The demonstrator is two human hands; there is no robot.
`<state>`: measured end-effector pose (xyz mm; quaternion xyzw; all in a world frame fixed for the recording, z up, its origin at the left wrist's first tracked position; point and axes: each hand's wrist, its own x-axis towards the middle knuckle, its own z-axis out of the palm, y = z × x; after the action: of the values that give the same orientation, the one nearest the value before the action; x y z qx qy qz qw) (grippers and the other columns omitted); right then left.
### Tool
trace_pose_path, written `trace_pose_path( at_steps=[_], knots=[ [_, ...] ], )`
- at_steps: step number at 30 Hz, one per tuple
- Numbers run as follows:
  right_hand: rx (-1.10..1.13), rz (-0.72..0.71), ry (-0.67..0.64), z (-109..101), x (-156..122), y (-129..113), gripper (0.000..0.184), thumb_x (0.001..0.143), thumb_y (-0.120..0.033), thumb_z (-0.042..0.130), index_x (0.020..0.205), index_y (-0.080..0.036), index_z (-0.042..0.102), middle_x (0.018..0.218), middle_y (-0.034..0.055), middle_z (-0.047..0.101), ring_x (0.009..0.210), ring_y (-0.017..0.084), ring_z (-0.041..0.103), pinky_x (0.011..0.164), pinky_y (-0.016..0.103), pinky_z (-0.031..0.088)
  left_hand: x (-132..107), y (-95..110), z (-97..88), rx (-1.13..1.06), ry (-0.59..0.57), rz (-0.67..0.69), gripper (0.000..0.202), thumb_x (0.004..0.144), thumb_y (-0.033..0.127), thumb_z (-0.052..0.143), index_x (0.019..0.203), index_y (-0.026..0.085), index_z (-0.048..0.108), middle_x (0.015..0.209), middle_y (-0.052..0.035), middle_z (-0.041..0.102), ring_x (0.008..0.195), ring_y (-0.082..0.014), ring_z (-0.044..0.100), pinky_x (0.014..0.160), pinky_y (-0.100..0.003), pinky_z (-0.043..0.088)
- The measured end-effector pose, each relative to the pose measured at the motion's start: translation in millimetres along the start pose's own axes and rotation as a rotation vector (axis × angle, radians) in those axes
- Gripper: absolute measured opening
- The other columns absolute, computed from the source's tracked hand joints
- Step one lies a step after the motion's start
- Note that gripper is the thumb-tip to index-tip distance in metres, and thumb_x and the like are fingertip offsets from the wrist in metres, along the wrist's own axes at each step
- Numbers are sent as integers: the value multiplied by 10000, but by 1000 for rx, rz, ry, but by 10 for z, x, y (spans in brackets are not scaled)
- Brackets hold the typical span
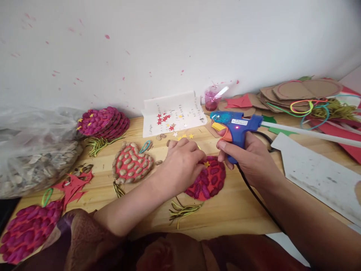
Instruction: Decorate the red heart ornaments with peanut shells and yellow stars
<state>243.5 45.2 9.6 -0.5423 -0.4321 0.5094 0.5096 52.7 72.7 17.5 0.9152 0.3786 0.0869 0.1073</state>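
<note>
My right hand is closed around the handle of a blue hot glue gun with an orange trigger and a lit red light. A white glue stick sticks out of its back. Over a round red ornament covered with magenta-dyed shells or seeds, my left hand is bent, its fingertips pinched at a small yellow star. That hand hides part of the ornament. From the ornament's lower edge hangs a yarn tassel. To the left lies a heart-shaped ornament with natural brown pieces.
White paper with red and yellow stars lies at the back. A cup of magenta dye stands by the wall. Cardboard pieces are piled right, a plastic bag sits left, near stacked magenta ornaments. A black cord trails from the gun.
</note>
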Motion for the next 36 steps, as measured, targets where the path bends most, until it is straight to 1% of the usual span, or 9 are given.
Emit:
trace_pose_path(
  at_steps=[4, 9, 20, 22, 25, 27, 29, 32, 36],
  knots=[
    [5, -4, -13, 4, -5, -4, 300, 813, -288, 699, 1084, -209, 599, 575, -43, 659, 487, 125, 528, 442, 228, 383, 128, -17, -2, -90, -90, -127, 117, 875, 286, 685, 964, 246, 749, 968, -69, 685, 997, -288, 585, 869, -452, 418],
    [3, 2, -25, 6, -8, -16, 292, 818, -281, 678, 1086, -203, 592, 583, -42, 656, 490, 115, 519, 448, 227, 386, 240, 15, -18, -111, -211, -140, 129, 841, 222, 681, 955, 226, 740, 977, -73, 701, 1011, -302, 607, 867, -457, 441],
    [-7, 1, -32, -16, -11, 11, 301, 825, -280, 682, 1104, -203, 601, 579, -46, 661, 491, 119, 529, 449, 222, 385, 338, 51, 12, -134, -192, -140, 100, 851, 203, 626, 827, 208, 724, 888, -57, 718, 926, -281, 627, 843, -438, 452],
    [-7, 5, -28, -8, -15, -6, 295, 827, -308, 688, 1091, -206, 605, 574, -45, 655, 493, 121, 528, 448, 223, 380, 281, 14, -54, -187, -160, -149, 81, 843, 210, 647, 799, 205, 715, 856, -42, 718, 886, -252, 627, 829, -409, 455],
    [-23, 27, -5, 14, -33, -47, 265, 822, -362, 708, 1026, -220, 617, 560, -40, 648, 490, 128, 517, 439, 226, 369, 78, -120, -206, -339, -91, -206, 70, 832, 208, 653, 781, 205, 701, 799, -11, 717, 787, -192, 623, 772, -339, 470],
    [-42, 52, -11, 28, -53, -64, 252, 806, -388, 734, 978, -236, 628, 560, -39, 646, 488, 134, 511, 428, 228, 365, -111, -239, -301, -484, -63, -300, 89, 846, 231, 631, 796, 205, 700, 810, 1, 727, 757, -164, 632, 737, -298, 482],
    [-65, 82, -61, 35, -74, -61, 238, 790, -425, 759, 892, -247, 638, 552, -43, 630, 480, 132, 501, 416, 227, 358, -291, -347, -359, -578, -29, -384, 124, 856, 291, 630, 803, 202, 699, 797, 7, 724, 735, -149, 633, 702, -270, 482],
    [-135, 127, -154, 36, -100, -27, 319, 789, -517, 753, 721, -236, 618, 523, -36, 597, 463, 123, 486, 424, 233, 364, -453, -448, -369, -648, 14, -473, 165, 858, 325, 618, 795, 190, 688, 769, 9, 709, 713, -137, 624, 676, -251, 476],
    [-308, 143, -239, 25, -143, -8, 426, 802, -593, 711, 611, -227, 605, 511, -6, 594, 472, 143, 495, 459, 268, 380, -471, -481, -320, -729, 24, -491, 160, 851, 297, 605, 780, 171, 671, 766, 3, 700, 722, -138, 623, 696, -252, 479]
  ],
)
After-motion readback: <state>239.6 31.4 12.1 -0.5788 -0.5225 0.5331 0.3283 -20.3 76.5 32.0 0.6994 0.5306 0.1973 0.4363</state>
